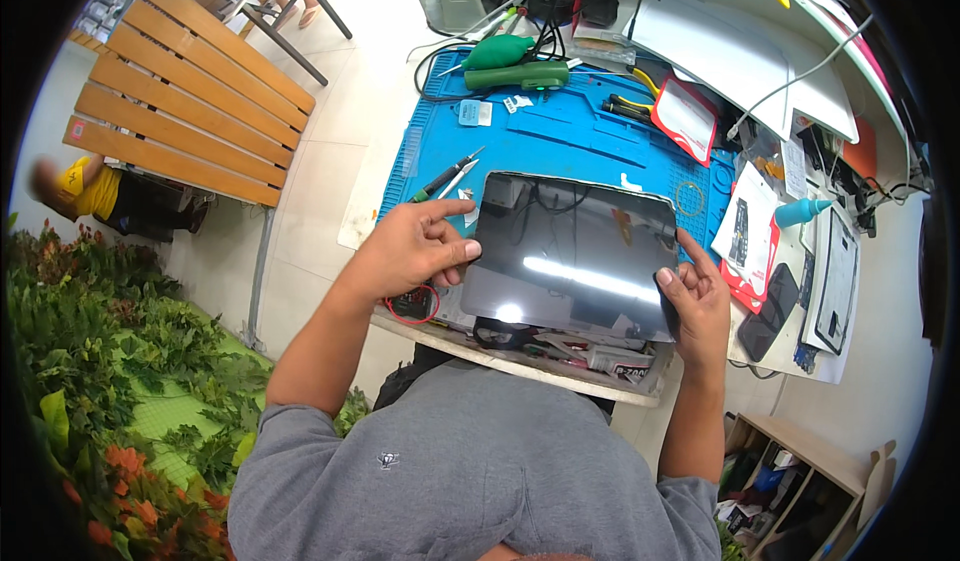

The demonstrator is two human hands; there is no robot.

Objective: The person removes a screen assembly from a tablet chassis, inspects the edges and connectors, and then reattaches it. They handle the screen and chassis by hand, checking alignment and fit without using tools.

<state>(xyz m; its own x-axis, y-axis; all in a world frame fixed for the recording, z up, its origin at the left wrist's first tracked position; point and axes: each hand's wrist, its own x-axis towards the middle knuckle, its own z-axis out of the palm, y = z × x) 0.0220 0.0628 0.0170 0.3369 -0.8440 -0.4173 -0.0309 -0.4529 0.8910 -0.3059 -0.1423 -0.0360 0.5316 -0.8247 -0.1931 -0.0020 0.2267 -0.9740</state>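
Note:
A dark, glossy tablet [570, 251] is held between my two hands over the front of the workbench, its screen facing up and reflecting a bright lamp. My left hand [415, 246] is at its left edge, thumb against the side and index finger stretched toward the far corner. At the right edge, my right hand [700, 291] grips it with the thumb on the near side and the index finger along the border. Beyond my left fingers, a green-handled screwdriver [440, 179] and a pale pen-like tool [458, 177] lie on the blue work mat [570, 141].
A green air blower [500, 52], a green handheld tool [517, 76] and yellow-handled pliers [645, 83] lie toward the back. A dark phone [769, 311] and a teal bottle [802, 212] are on the right. Below the tablet, an open drawer [540, 369] holds small items.

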